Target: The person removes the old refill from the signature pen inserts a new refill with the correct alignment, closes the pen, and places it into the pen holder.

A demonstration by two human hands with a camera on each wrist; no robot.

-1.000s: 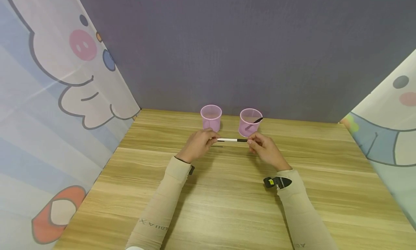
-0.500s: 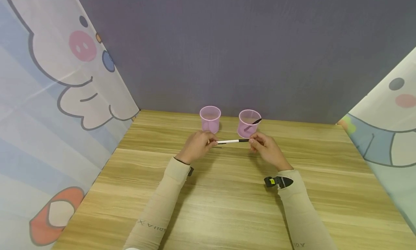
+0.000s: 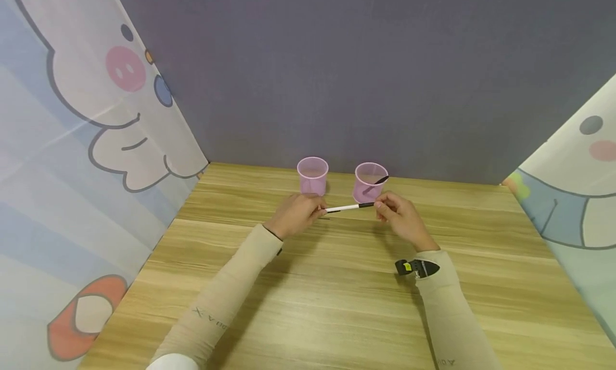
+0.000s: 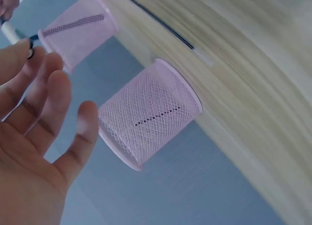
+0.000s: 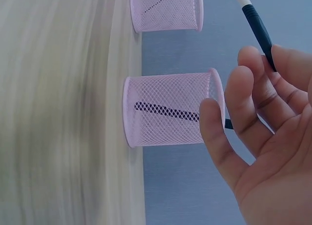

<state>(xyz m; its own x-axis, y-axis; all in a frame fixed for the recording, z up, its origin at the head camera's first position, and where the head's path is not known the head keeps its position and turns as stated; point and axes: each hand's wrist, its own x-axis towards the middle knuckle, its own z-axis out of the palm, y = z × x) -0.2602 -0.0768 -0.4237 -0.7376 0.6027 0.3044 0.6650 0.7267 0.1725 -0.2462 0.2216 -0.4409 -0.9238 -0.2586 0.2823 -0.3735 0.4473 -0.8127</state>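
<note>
Both hands hold one pen (image 3: 344,207), with a white barrel and a black grip section, level above the table in front of two pink mesh cups. My left hand (image 3: 297,214) pinches the white end between thumb and fingers. At the black end (image 5: 258,33), the thumb and fingertips of my right hand (image 3: 401,220) pinch the tip, its other fingers loosely spread. Under the pen, near the left hand, a thin dark pen refill (image 4: 165,26) with a clear end lies on the wood.
The left mesh cup (image 3: 313,184) stands near the grey back panel (image 3: 337,81). Beside it, the right mesh cup (image 3: 363,191) has a dark pen (image 5: 165,111) leaning inside, its end above the rim. Printed cloth walls (image 3: 77,199) flank the wooden table (image 3: 337,306).
The right hand has shifted slightly to the right and up, so the pen's black end now sits higher than the white end. The left forearm has swung outward.
</note>
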